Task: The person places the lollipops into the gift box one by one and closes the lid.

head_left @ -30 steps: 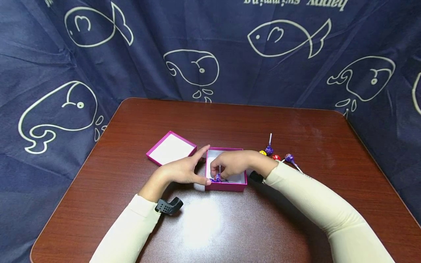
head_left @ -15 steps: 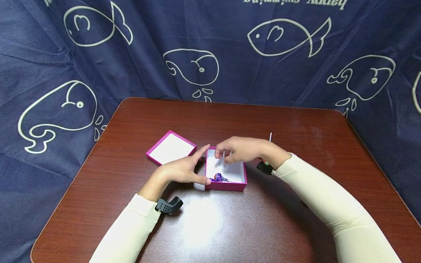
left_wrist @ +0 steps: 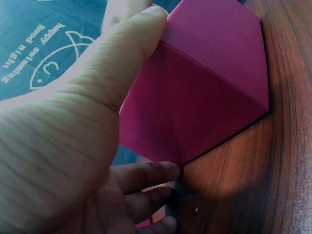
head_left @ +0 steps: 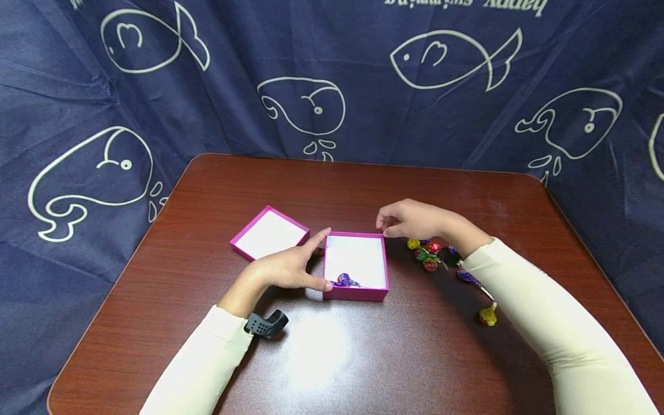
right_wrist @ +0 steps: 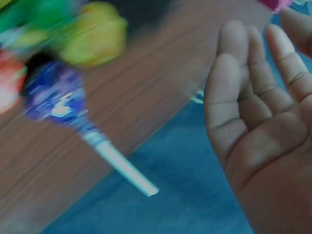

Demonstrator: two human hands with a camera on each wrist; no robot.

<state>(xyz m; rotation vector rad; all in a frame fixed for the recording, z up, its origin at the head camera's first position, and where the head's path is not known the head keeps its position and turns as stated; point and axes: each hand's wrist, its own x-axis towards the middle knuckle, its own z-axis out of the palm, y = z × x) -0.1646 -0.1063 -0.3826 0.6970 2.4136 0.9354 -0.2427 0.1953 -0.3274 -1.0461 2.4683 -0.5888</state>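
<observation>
A pink box with a white inside stands on the table, and a purple lollipop lies along its near wall. My left hand rests against the box's left side, thumb at the near corner and fingers spread toward the far one; the left wrist view shows the thumb on the pink wall. My right hand is in the air past the box's far right corner, its fingers loosely bent with nothing in them. In the right wrist view, a purple lollipop with a white stick lies beside that hand, blurred.
Several lollipops in red, green and yellow wrappers lie right of the box. A yellow one sits nearer, by the right sleeve. The pink lid lies upturned at the left. A blue cloth hangs behind the table.
My right hand has let go of the purple lollipop inside the box, risen, and moved right toward the other lollipops. The left hand has stayed at the box.
</observation>
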